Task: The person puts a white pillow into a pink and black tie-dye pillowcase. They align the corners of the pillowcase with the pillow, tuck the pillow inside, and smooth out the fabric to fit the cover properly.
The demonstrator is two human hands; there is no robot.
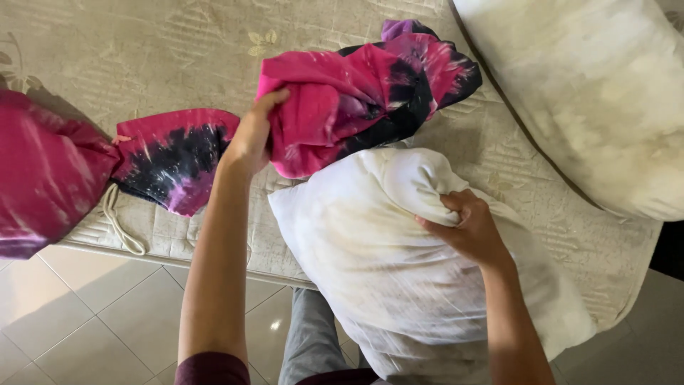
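A bare white pillow (385,264) leans against the mattress edge in front of me. My right hand (467,227) grips a bunched corner of it near its top. My left hand (253,135) clutches a pink, black and purple tie-dye pillowcase (356,93) that lies crumpled on the mattress just beyond the pillow's top end.
The beige quilted mattress (142,50) runs across the view. A second bare pillow (591,93) lies at the upper right. More pink tie-dye fabric (171,160) and a covered bundle (43,178) sit at the left, with a white cord (117,221). Pale floor tiles (85,321) lie below.
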